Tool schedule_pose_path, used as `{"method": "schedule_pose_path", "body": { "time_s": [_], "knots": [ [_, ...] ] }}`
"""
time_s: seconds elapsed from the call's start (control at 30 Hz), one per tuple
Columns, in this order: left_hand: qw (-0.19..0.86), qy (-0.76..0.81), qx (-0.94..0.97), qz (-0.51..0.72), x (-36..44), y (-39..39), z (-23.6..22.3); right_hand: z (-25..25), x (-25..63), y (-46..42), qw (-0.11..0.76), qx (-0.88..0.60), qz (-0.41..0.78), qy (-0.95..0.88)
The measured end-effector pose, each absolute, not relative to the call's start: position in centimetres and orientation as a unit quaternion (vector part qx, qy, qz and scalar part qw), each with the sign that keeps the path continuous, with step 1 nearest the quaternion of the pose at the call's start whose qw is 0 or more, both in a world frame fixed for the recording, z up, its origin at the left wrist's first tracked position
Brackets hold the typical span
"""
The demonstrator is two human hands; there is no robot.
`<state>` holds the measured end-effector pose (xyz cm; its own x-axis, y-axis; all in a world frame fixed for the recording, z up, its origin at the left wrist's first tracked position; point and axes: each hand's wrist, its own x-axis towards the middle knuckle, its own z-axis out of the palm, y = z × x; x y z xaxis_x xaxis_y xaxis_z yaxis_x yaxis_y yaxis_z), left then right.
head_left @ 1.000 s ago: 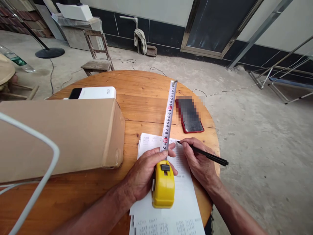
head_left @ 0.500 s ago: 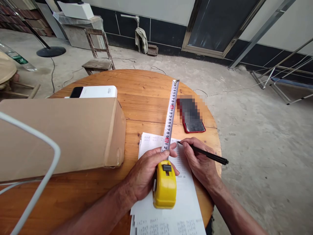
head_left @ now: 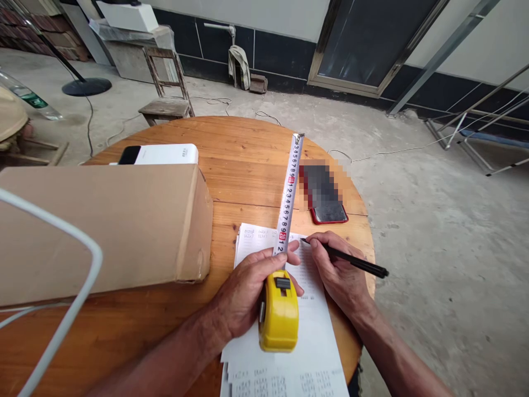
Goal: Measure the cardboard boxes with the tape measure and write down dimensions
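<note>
My left hand (head_left: 243,292) grips a yellow tape measure (head_left: 281,317), its thumb pressed on the pulled-out blade (head_left: 287,198). That blade points away from me, over the top of the paper and onto the bare wood, and its markings show. In my right hand (head_left: 343,270) is a black pen (head_left: 359,261), held at a slant with its tip at the upper right part of the paper. Beneath both hands lies a stack of paper sheets (head_left: 306,342) with rows of handwriting at the top and near the bottom. Part of the writing is hidden by my left hand and the tape measure.
A cardboard box (head_left: 99,226) fills the left of the round wooden table (head_left: 248,143), with a white device (head_left: 165,154) behind it. A red-edged phone (head_left: 328,198) lies right of the blade. A white bent tube (head_left: 88,264) crosses the left foreground. A wooden chair (head_left: 167,105) stands beyond.
Almost nothing differs. Both hands, the tape measure and the pen hold nearly the same places, with only a tiny shift of the view.
</note>
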<state>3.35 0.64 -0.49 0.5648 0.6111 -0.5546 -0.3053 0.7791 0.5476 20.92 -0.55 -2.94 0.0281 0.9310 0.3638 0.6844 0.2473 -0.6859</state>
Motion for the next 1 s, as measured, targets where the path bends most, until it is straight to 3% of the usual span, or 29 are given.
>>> {"method": "schedule_pose_path", "body": {
  "time_s": [0.2,1.0],
  "knots": [
    [0.861,0.376,0.209,0.272,3.31,0.52,-0.71,-2.98,21.01,-0.81,0.433,-0.594,0.149,-0.661],
    [0.86,0.379,0.211,0.268,3.38,0.52,-0.78,-3.24,20.86,-0.35,0.415,-0.603,0.173,-0.66]
  ]
}}
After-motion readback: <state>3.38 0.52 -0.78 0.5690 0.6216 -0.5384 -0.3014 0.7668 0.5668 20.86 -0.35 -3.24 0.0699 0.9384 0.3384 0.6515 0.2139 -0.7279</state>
